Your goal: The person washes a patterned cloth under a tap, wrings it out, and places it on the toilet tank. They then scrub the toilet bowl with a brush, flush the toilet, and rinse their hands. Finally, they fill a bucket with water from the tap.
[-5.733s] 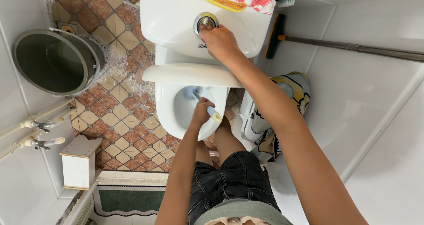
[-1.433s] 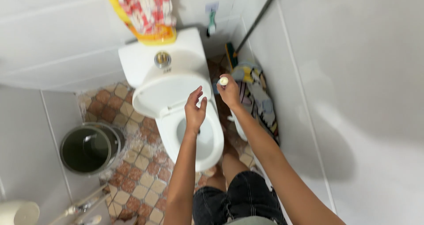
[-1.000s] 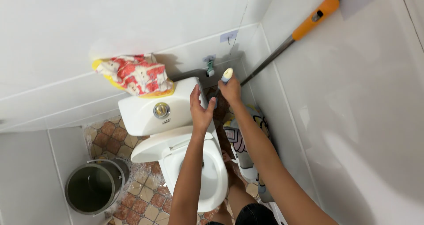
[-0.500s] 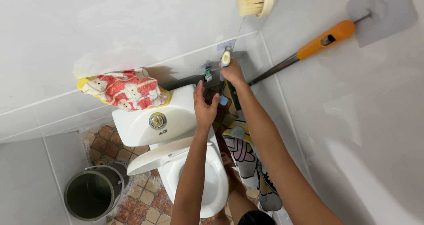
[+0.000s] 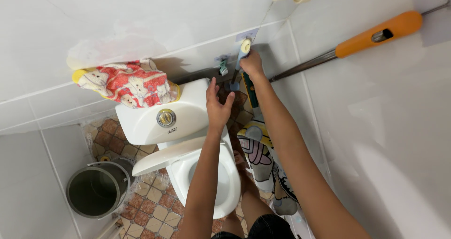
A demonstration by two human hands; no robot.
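Tight quarters: white tiled walls (image 5: pixel 155 23) close in at 12 and 3 o'clock, leaving only a strip of patterned floor (image 5: pixel 150 211) beside the toilet (image 5: pixel 221 182). The right hand (image 5: pixel 251 65) is curled shut around a brush handle (image 5: pixel 243 51), raised against the back wall near a small wall hook (image 5: pixel 223 67). The left hand (image 5: pixel 217 108), fingers spread and holding nothing, rests on the glossy cistern (image 5: pixel 164 117) at 7 o'clock from the brush. A soft printed cloth (image 5: pixel 127 84) lies on the cistern's far edge; a round bin (image 5: pixel 94 189) stands at 8 o'clock.
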